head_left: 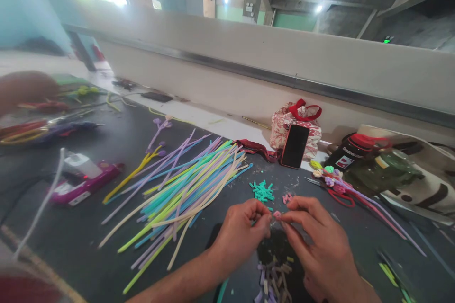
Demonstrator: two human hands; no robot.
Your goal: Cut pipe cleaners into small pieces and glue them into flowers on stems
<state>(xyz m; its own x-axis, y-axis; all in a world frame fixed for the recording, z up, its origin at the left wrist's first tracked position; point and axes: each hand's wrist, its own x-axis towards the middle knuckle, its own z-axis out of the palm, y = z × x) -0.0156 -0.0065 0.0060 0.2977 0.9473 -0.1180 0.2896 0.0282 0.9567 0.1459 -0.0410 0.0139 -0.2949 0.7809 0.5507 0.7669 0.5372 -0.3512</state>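
My left hand [245, 225] is closed in a pinch, with a bit of teal pipe cleaner showing between its fingers. Against those fingertips sits a small curled pink pipe cleaner piece [277, 216], gripped by the thumb and fingers of my right hand [322, 241]. Just beyond the hands lie a heap of short teal pieces [262, 191] and a few short pink pieces [287, 198]. Below, between my forearms, is a pile of purple and greyish cut pieces [273, 279]. A teal strip [222, 291] pokes out under my left forearm.
Long pastel pipe cleaners [188, 189] spread across the dark table to the left, near a purple device [85, 182]. A phone [295, 146] leans on a patterned bag [279, 125]. Finished pipe cleaner flowers [332, 180], bottles [350, 151] and scissors [394, 270] are at right. Another person's blurred hand [28, 90] is far left.
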